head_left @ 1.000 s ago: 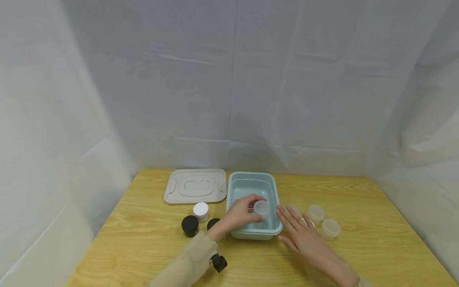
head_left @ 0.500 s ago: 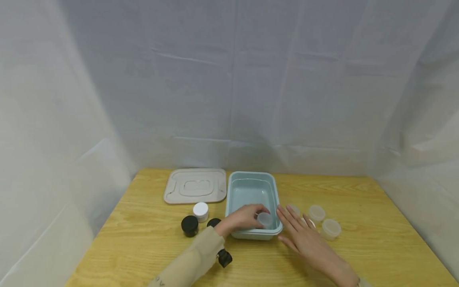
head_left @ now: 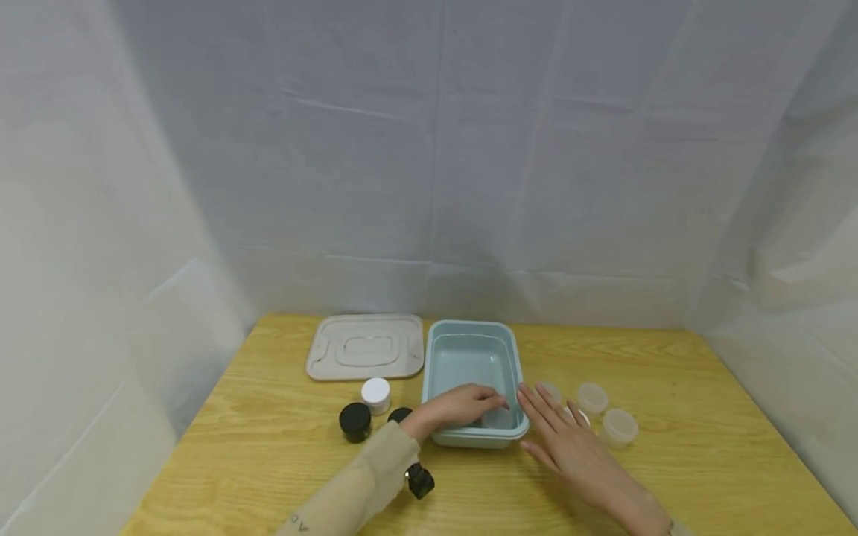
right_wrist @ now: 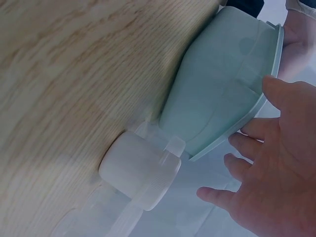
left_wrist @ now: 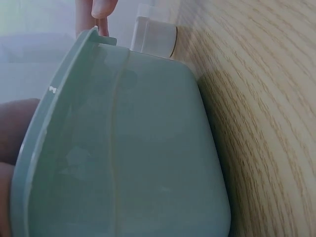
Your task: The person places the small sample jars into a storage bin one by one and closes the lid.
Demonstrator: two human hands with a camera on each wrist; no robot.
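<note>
My left hand [head_left: 488,408] reaches over the near rim of a pale teal bin [head_left: 471,330] and holds a small clear jar [head_left: 498,419] low in the bin's near right corner; its fingers cover most of the jar. My right hand [head_left: 546,426] lies flat on the wooden table just right of the bin, fingers straight and spread, holding nothing. In the right wrist view those fingers [right_wrist: 276,168] hover beside the bin's outer wall [right_wrist: 222,74] and a white-lidded jar [right_wrist: 140,170]. The left wrist view is filled by the bin's side [left_wrist: 128,148].
A beige bin lid [head_left: 365,348] lies at the back left. A white-capped jar [head_left: 375,394] and two black jars [head_left: 354,421] [head_left: 400,415] stand left of the bin. Three clear jars [head_left: 591,398] [head_left: 618,427] [head_left: 552,389] sit right of it. White sheeting walls surround the table.
My left hand has lowered the clear jar from above the bin's rim down into its near right corner. The right hand has stayed flat beside the bin.
</note>
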